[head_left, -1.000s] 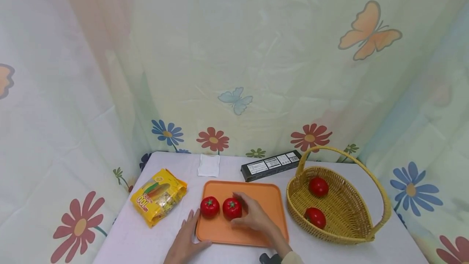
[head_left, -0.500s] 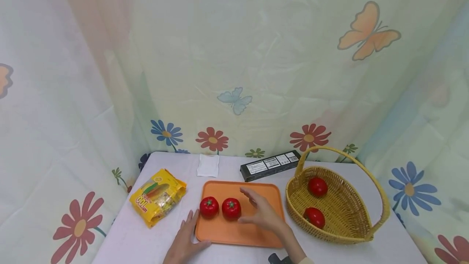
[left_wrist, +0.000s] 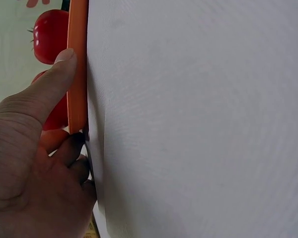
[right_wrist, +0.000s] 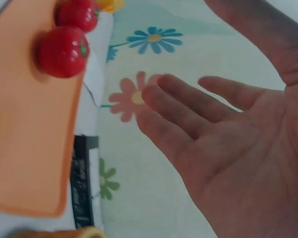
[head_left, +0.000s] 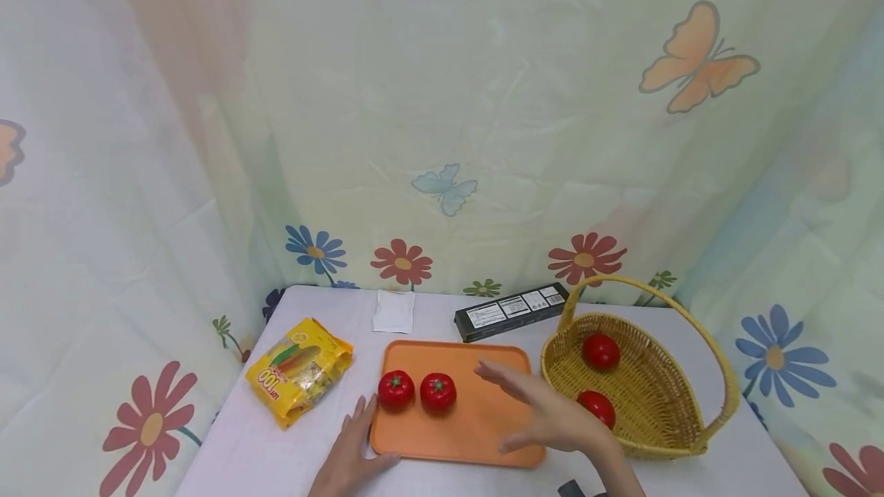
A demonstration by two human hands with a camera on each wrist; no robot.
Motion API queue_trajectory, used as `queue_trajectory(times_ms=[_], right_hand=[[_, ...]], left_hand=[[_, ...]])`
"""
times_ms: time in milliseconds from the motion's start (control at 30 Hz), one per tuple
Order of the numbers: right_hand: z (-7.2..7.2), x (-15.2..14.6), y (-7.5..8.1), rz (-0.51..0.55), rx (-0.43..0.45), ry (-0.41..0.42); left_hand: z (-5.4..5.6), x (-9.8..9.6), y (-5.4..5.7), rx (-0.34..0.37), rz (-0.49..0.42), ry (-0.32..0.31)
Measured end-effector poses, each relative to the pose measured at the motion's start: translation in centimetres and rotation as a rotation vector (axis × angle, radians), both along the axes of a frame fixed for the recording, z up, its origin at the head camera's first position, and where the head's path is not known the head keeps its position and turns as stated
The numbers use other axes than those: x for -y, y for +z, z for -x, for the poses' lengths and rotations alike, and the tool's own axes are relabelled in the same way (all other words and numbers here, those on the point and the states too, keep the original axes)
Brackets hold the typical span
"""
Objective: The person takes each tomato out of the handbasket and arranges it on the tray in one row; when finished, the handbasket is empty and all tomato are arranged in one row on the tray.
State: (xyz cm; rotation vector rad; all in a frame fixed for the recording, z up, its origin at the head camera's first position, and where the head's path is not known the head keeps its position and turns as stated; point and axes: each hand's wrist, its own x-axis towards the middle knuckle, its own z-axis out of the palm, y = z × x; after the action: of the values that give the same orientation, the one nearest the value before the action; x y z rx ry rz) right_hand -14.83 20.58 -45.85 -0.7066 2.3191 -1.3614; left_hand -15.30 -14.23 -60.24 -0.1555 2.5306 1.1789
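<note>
Two red tomatoes, the left one point(head_left: 396, 390) and the right one point(head_left: 438, 393), sit side by side on the left half of an orange tray point(head_left: 483, 436). My left hand point(head_left: 351, 451) rests at the tray's near left corner, fingers extended along its side. In the left wrist view, its thumb point(left_wrist: 59, 74) touches the tray's rim. Above the tray's right part my right hand point(head_left: 552, 413) is spread and holds nothing. Its fingers point(right_wrist: 184, 104) are well apart from the tomatoes in the right wrist view. A yellow wicker basket point(head_left: 663, 405) on the right contains two more tomatoes point(head_left: 601, 351).
On the left lies a yellow snack bag point(head_left: 300, 370). A white packet point(head_left: 394, 311) and a long black box point(head_left: 511, 311) lie behind the tray. The basket's tall handle point(head_left: 721, 374) arches up at the right. A printed curtain point(head_left: 442, 98) hangs behind the table.
My right hand has left the right tomato and moved right, above the tray towards the basket, its fingers spreading. That tomato stays on the tray. My left hand keeps its place.
</note>
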Motion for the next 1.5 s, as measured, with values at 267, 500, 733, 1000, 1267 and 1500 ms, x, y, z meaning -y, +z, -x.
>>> queue_trajectory(times_ms=[267, 500, 733, 1000, 1267, 1500], right_hand=[[-1.3, -4.4, 2.3, 0.039, -0.017, 0.038], [-1.2, -8.7, 3.6, 0.016, -0.076, -0.003], [-0.7, -12.3, 4.1, 0.033, -0.189, -0.075], [0.8, -14.8, 3.3, -0.021, -0.199, -0.27], [3.4, -15.7, 0.7, 0.003, -0.14, -0.364], [5.2, -15.6, -1.1, 0.016, -0.117, -0.437]], left_hand=[[0.0, -0.1, -0.1, -0.008, -0.017, -0.014], [-0.1, -0.2, -0.2, -0.004, -0.036, -0.017], [-0.1, -0.5, -0.2, -0.002, -0.04, -0.02], [-0.1, -0.5, -0.2, -0.02, -0.028, -0.023], [-0.1, 0.0, -0.3, -0.002, -0.009, 0.003], [0.1, 0.1, -0.6, 0.011, -0.018, 0.009]])
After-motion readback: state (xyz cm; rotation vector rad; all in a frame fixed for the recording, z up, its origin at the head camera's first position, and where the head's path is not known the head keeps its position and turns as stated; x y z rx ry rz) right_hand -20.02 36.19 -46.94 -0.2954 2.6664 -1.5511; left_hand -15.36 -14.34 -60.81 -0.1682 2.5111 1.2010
